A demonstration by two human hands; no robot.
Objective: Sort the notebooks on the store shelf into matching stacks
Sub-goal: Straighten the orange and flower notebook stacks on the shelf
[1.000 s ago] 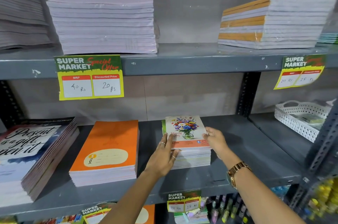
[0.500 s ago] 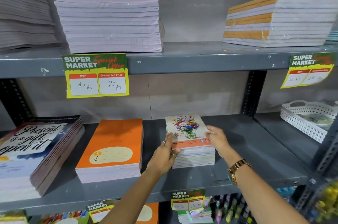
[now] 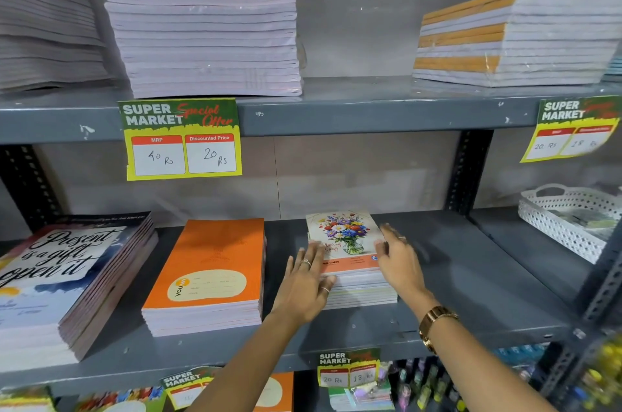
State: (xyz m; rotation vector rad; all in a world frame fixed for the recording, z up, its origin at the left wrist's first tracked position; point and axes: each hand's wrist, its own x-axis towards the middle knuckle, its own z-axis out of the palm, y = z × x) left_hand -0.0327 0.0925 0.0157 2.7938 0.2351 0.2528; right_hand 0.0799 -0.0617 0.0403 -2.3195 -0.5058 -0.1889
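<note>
Floral notebook stack [image 3: 350, 263] on middle shelf [image 3: 471, 277], long axis front-to-back. My left hand [image 3: 304, 283] flat against its left edge, fingers spread, holding nothing. My right hand [image 3: 399, 260] open at right edge, equally near. Orange notebook stack [image 3: 208, 273] lies left.

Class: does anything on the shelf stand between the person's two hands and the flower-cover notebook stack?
Nothing visible does. The left hand lies against the flower-cover stack on its left side, the right hand at its right edge. The orange stack sits apart, further left.
</note>
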